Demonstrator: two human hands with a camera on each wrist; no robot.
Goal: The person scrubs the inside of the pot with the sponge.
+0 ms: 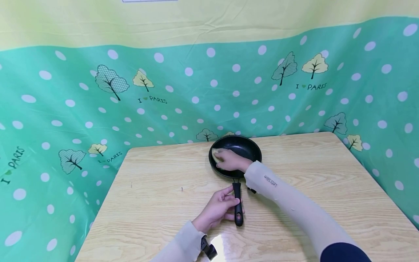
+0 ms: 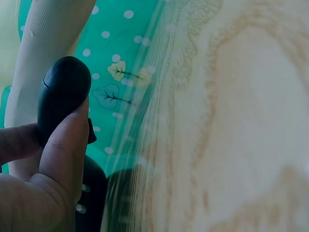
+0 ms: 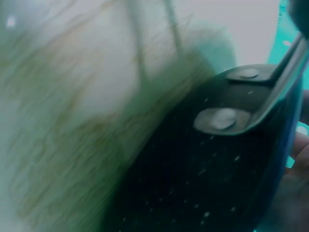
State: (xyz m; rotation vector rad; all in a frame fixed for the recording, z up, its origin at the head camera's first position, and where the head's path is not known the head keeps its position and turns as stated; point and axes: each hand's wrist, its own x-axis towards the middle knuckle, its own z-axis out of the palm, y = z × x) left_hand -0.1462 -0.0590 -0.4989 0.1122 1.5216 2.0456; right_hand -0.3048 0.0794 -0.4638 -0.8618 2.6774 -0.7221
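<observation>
A black frying pan [image 1: 247, 145] is at the far edge of the wooden table, its handle [image 1: 238, 203] pointing toward me. My left hand [image 1: 217, 207] grips that handle from the left. In the left wrist view, the thumb and a finger of the left hand [image 2: 58, 164] pinch the handle's rounded end [image 2: 67, 92]. Inside the pan, at its left side, my right hand [image 1: 230, 160] holds a pale yellow sponge-like pad [image 1: 214, 155], mostly hidden by the fingers. The right wrist view shows the pan's speckled outer side [image 3: 193, 179] and the riveted metal bracket [image 3: 224, 121].
The light wooden table [image 1: 163, 189] extends to both sides of the pan. Behind it and along the sides hangs a green dotted curtain [image 1: 183, 91] with trees, close to the pan's far rim. The right forearm [image 1: 294, 207] crosses over the table's right part.
</observation>
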